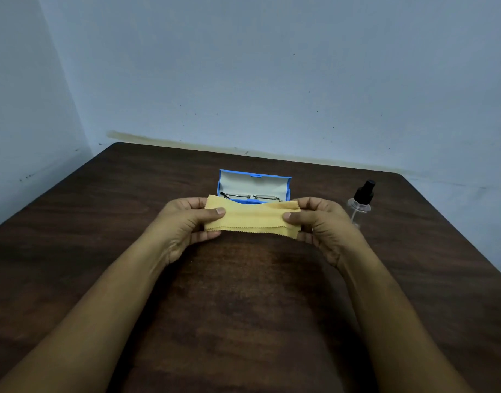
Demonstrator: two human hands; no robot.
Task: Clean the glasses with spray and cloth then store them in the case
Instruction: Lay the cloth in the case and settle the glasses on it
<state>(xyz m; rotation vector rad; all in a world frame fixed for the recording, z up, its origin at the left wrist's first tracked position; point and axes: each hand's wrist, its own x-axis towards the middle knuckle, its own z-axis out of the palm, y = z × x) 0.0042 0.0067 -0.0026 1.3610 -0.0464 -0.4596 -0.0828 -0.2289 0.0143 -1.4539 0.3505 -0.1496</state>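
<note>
While both hands (186,222) (320,225) pinch its ends, the folded yellow cloth (253,219) shows zigzag-cut edges.

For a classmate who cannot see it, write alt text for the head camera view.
Two hands, left hand and right hand, hold a folded yellow cloth above a dark wooden table. Behind it, glasses lie in an open blue case; a spray bottle stands right.

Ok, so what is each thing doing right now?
Case: open, on the table.
Glasses: folded, lying in the case.
Cloth: folded, held off the table at both ends.
Spray bottle: upright, capped, untouched.
Left hand: pinching the cloth.
Right hand: pinching the cloth.
</note>
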